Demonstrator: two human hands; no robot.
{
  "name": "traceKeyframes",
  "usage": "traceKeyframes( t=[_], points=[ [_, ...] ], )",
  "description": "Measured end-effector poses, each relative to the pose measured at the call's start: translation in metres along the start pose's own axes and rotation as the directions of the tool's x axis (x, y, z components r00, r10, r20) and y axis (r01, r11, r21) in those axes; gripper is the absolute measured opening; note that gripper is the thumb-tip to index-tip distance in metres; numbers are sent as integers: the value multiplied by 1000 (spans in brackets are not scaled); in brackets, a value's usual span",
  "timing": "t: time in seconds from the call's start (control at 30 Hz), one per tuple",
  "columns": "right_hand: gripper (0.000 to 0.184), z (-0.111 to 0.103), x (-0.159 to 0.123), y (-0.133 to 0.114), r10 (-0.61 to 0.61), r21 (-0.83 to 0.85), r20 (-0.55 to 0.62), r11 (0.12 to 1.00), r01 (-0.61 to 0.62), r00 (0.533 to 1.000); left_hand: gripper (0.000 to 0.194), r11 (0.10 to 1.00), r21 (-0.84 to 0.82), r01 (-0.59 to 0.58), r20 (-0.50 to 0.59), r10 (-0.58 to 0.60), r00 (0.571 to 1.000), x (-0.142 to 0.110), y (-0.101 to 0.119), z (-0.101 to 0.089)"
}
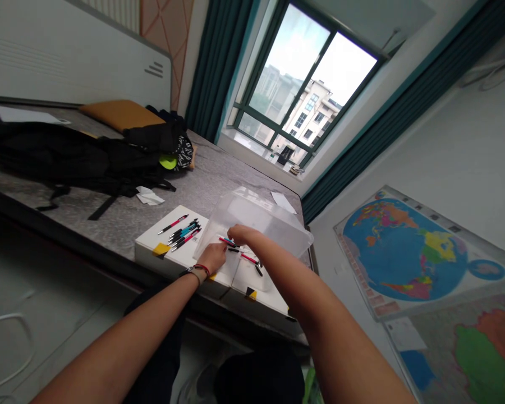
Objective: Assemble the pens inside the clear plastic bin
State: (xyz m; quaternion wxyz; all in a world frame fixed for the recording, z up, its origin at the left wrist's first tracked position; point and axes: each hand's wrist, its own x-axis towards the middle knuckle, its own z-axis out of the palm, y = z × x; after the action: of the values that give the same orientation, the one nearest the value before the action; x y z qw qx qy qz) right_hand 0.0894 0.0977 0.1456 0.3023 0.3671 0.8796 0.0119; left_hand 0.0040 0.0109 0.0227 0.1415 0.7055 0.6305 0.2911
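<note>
Bare forearms [126, 350] extend toward white boxes [151, 238] on the gray worktop [202, 165]. Left hand [212, 257] and right hand [239, 234]: fingers curled at a slim red pen [223, 239]; whether either grip is closed on it cannot be told. Pen group [184, 232]: slender, red, blue and black, pale-tipped, laid roughly parallel at left. Translucent plastic bin [256, 217]: beyond the hands.

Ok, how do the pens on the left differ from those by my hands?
The pens on the left lie nearly parallel; the pens by your hands lie at varied angles. The pens on the left sit clear of your left hand; some of the pens by your hands lie right beside it. Both groups include red-and-black pens.
</note>
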Motion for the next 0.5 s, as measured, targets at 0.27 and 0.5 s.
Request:
traceKeyframes(
  t=[0.27,0.5],
  points=[
    [30,23,-36,32,172,-57,173,985,-164,970,22,985,115,-125,-59,132,989,-10,2,7],
    [33,34,-57,44,184,-88,95,980,-176,978,22,977,105,-185,-51,191,980,-12,3,5]
  ],
)
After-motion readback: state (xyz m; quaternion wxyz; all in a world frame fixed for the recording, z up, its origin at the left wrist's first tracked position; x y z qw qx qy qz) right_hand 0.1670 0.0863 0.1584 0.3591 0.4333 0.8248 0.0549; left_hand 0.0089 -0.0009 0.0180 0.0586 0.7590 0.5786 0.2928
